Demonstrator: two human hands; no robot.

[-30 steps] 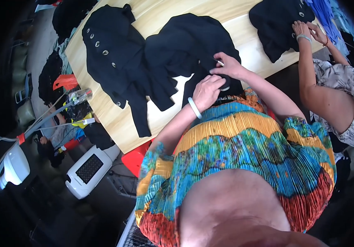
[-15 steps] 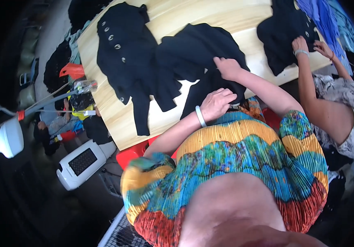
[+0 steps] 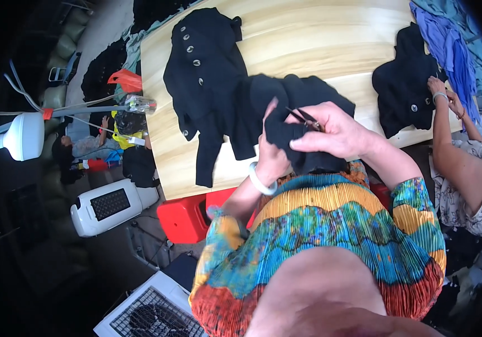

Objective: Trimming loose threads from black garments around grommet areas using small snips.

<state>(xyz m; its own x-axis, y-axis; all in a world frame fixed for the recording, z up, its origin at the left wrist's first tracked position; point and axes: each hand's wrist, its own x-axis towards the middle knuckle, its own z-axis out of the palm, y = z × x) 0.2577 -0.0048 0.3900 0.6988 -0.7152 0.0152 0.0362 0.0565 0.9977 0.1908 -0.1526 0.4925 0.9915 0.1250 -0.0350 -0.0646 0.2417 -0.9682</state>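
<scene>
My left hand (image 3: pixel 272 154), with a white bangle at the wrist, is closed round a bunched part of a black knitted garment (image 3: pixel 281 130) and raises it in front of my body. My right hand (image 3: pixel 333 130) grips small dark thread snips (image 3: pixel 307 118), their points directed left over the raised cloth. The rest of this garment spreads over the near part of the table. Left of it, partly touching, lies a black cardigan (image 3: pixel 210 73) with a row of shiny buttons. Whether the two are joined cannot be made out.
Pale wooden table (image 3: pixel 319 33) ahead of me. At right, a co-worker's hands (image 3: pixel 440 92) are on another black garment (image 3: pixel 404 84), near purple cloth (image 3: pixel 434 33). A white bulb (image 3: pixel 25 136) hangs at left. Red stool (image 3: pixel 182 219) and white fan unit (image 3: pixel 151 314) stand below.
My left hand has lifted the near part of the garment off the table. The snips now show in my right hand, which has turned over. The view has shifted a little.
</scene>
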